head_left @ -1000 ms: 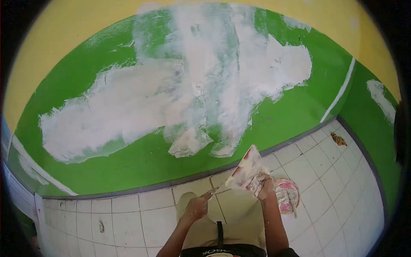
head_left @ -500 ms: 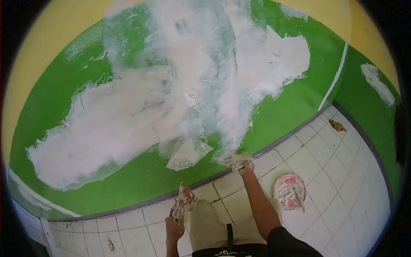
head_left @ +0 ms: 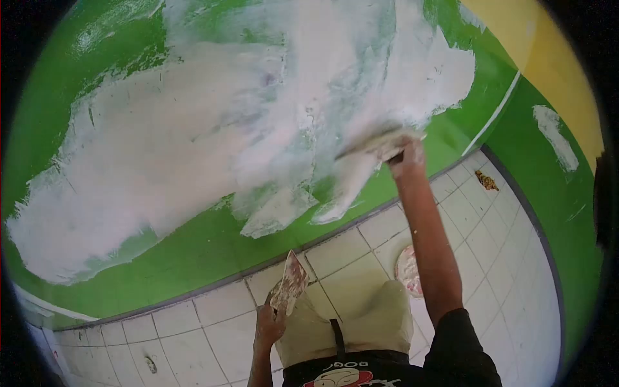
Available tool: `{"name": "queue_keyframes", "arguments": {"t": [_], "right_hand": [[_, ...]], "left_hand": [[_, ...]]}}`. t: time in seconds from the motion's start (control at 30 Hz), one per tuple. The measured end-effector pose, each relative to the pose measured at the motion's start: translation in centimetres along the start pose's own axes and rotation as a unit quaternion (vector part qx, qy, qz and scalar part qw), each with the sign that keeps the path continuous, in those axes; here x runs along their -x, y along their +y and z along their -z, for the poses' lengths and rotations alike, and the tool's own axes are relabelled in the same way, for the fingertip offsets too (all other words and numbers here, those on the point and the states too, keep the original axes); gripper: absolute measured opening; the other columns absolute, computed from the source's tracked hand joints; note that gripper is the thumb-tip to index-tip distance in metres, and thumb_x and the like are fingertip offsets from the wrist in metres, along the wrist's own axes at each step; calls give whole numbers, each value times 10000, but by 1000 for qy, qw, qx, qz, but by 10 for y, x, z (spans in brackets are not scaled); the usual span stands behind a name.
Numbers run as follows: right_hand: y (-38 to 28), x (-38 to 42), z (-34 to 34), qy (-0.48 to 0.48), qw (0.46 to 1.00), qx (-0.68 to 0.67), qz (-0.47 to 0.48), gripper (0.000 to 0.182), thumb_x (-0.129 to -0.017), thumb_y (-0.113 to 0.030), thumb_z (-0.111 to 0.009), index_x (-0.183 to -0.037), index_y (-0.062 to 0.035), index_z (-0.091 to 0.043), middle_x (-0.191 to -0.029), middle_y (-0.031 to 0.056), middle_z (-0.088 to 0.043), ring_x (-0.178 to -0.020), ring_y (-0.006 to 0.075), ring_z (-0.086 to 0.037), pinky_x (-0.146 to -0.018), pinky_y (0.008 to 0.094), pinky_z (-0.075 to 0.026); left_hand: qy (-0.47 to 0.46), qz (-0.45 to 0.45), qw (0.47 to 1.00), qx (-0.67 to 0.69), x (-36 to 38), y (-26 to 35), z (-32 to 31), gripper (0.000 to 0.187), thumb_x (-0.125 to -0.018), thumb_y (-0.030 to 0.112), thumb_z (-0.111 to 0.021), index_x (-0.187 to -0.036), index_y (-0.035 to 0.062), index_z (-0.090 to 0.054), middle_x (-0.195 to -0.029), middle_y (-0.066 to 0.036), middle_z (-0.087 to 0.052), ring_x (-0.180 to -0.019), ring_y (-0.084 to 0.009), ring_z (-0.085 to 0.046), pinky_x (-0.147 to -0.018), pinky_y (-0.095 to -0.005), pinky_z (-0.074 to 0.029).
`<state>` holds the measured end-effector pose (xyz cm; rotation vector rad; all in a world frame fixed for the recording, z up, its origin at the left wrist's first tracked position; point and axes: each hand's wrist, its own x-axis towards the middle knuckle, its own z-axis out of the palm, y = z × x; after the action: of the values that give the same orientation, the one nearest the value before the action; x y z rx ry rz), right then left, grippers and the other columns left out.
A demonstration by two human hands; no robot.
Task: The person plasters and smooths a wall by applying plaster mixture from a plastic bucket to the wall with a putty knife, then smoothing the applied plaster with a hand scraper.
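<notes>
My right hand (head_left: 410, 160) is closed around a wide putty knife (head_left: 377, 143), its blade slanting against the wall and slightly blurred. White putty (head_left: 174, 135) covers a broad, uneven patch of the green wall (head_left: 206, 264), with green showing through the thin streaks. Lower down, my left hand (head_left: 269, 326) grips a second putty knife (head_left: 291, 284) in front of my left thigh. That blade points up, clear of the wall, and is smeared with putty. Fingers partly hide both handles.
A round pink tub (head_left: 407, 271) holding white putty stands on the tiled floor (head_left: 348, 258), partly covered by my right forearm. A brown clump (head_left: 486, 180) lies near the right corner. Dark skirting (head_left: 238, 277) runs along the wall base, and the side wall carries another putty patch (head_left: 555, 137).
My right hand has swept the putty knife up and rightward from the bottom of the wall. My left hand still holds its knife low. The view has tilted somewhat.
</notes>
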<state>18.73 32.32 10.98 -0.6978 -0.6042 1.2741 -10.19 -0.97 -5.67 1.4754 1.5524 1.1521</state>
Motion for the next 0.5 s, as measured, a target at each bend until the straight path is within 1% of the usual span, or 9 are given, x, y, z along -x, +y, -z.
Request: {"name": "queue_keyframes", "arguments": {"t": [0.03, 0.1, 0.2, 0.27, 0.3, 0.33, 0.37, 0.43, 0.5], "right_hand": [[-16, 14, -23, 55, 998, -28, 26, 177, -890, -93, -411, -995, 2, -517, -944, 142, -584, -837, 261, -594, -716, 412, -521], [-30, 17, -12, 6, 998, -21, 54, 184, -884, -79, -417, -1009, 5, -522, -933, 136, -588, -825, 258, -595, -706, 408, -521], [-17, 36, 32, -82, 984, 69, 140, 208, -901, -112, -412, -1009, 19, -534, -919, 126, -590, -815, 241, -598, -691, 398, -519], [31, 59, 79, 11, 984, 94, 152, 209, -898, -139, -442, -977, 20, -553, -881, 112, -593, -776, 217, -591, -658, 377, -512], [77, 63, 112, 57, 945, 214, 239, 225, -916, -211, -494, -927, 6, -551, -788, 101, -595, -615, 184, -567, -503, 313, -473], [111, 76, 150, 49, 968, 215, 119, 231, -893, -194, -501, -925, 18, -589, -687, 68, -590, -618, 167, -553, -538, 316, -444], [155, 78, 172, 166, 939, 287, 86, 269, -886, -229, -549, -879, 37, -588, -628, 69, -565, -553, 190, -518, -510, 330, -414], [235, 80, 210, 164, 846, 458, 220, 255, -856, -200, -592, -832, 54, -584, -636, 60, -547, -574, 203, -493, -519, 341, -408], [270, 93, 185, 214, 773, 540, 255, 163, -832, -93, -570, -892, 53, -609, -810, 162, -625, -717, 283, -587, -644, 370, -456]], "left_hand": [[0, 3, 1000, 2, 2, 6, -1, 367, -902, 128, -506, -1236, -21, -474, -800, -203, -643, -633, -305, -611, -584, -374, -465], [-29, 135, 990, 15, 2, 20, -2, 419, -893, 191, -538, -1243, -34, -483, -961, -177, -673, -786, -228, -649, -699, -336, -495], [-13, 67, 998, 16, 4, 10, -10, 428, -892, 204, -543, -1240, -38, -483, -977, -178, -666, -800, -218, -637, -712, -341, -489], [-4, 92, 995, 26, 9, 18, -6, 428, -893, 209, -542, -1235, -41, -484, -994, -179, -661, -842, -220, -635, -744, -339, -487], [5, 124, 992, 40, 14, 22, -6, 428, -895, 215, -541, -1231, -44, -485, -1011, -179, -656, -883, -222, -632, -775, -338, -486], [5, 124, 992, 38, 17, 20, -4, 428, -895, 215, -541, -1231, -44, -485, -1011, -179, -656, -883, -222, -632, -775, -338, -486], [8, 121, 992, 24, 19, 16, -1, 426, -896, 218, -541, -1227, -44, -487, -1021, -176, -652, -904, -219, -627, -789, -338, -483], [9, 119, 993, 5, 19, 15, 6, 423, -897, 221, -542, -1222, -43, -490, -1030, -174, -648, -925, -217, -621, -804, -338, -481], [33, 98, 995, 4, 22, 16, 13, 425, -899, 236, -545, -1214, -43, -493, -1003, -158, -651, -917, -208, -616, -797, -344, -484]]}}
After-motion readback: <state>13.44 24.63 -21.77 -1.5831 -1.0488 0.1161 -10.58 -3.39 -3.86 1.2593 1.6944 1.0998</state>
